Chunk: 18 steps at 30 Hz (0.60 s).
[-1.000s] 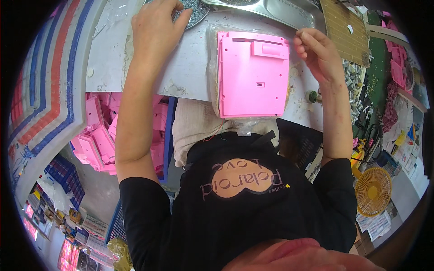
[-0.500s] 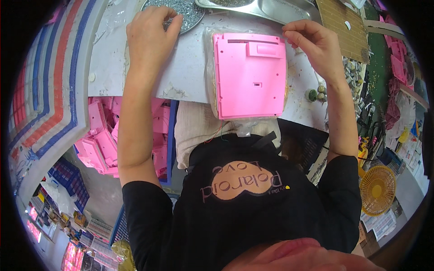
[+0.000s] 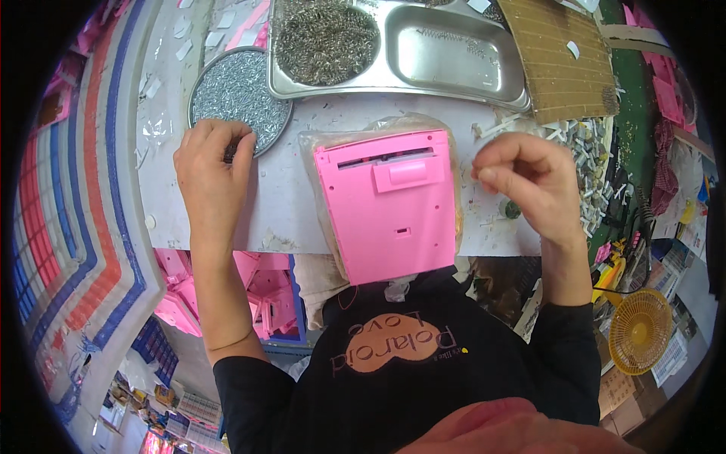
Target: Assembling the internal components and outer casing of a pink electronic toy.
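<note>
A flat pink plastic casing (image 3: 386, 216) lies in front of me at the table's near edge, over a crumpled clear plastic bag (image 3: 321, 178). Its face has a slot, a raised block and small holes. My left hand (image 3: 215, 155) is at the near rim of a round metal dish (image 3: 238, 91) full of small silvery screws. Its fingers are curled toward the thumb, and whatever they hold is hidden. To the right of the casing, my right hand (image 3: 533, 181) hovers with thumb and forefinger pinched together; anything between them is too small to make out.
A steel compartment tray (image 3: 457, 53) holds a heap of small springs (image 3: 325, 41). Brown cardboard (image 3: 563, 64) lies right of it, above scattered small pale pieces (image 3: 594, 166). Pink parts (image 3: 265, 295) fill a blue crate below the table's left side. A yellow fan (image 3: 639, 331) stands lower right.
The view has shifted, so the dish, tray and casing sit lower in it. The casing appears slightly turned. My left hand is now at the dish's near rim; my right hand stays pinched.
</note>
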Motion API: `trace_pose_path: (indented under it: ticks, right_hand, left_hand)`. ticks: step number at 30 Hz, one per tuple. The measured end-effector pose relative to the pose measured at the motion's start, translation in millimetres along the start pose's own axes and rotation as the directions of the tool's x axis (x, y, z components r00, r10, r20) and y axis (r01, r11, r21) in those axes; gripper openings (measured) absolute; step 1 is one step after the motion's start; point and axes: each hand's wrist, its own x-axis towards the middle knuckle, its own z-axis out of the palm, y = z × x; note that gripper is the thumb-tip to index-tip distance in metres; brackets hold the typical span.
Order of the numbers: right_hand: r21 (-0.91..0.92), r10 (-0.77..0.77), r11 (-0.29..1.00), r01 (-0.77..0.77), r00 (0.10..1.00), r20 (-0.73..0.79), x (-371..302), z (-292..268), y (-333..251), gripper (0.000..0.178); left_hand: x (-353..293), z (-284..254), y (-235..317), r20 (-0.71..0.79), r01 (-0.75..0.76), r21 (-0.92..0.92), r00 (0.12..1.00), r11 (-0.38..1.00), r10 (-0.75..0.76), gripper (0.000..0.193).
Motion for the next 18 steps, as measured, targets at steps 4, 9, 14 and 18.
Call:
trace_pose_path:
  ticks: [4, 9, 14, 18]
  right_hand:
    - [-0.001, -0.087, 0.996, 0.087, 0.996, -0.029, -3.6, 1.5, 8.2, 0.009]
    - [-0.218, -0.226, 0.951, 0.219, 0.974, -0.007, 0.2, 5.1, 9.9, 0.009]
    - [-0.487, -0.401, 0.767, 0.418, 0.905, 0.144, -11.6, 25.2, 8.0, 0.013]
    - [-0.592, -0.549, 0.573, 0.567, 0.802, 0.237, -10.4, 34.3, 13.6, 0.017]
  left_hand:
    - [2.7, -2.5, -0.1, 0.038, 0.0, 0.001, 0.999, 1.0, -0.001, 0.009]
    - [6.6, 6.1, -5.0, -0.042, 0.013, 0.026, 0.999, 1.0, -0.012, 0.011]
    - [-0.1, 4.1, -8.4, -0.01, 0.077, -0.182, 0.997, 0.98, -0.08, 0.013]
    - [-17.9, -2.6, 21.5, 0.05, 0.12, -0.522, 0.993, 0.845, -0.109, 0.012]
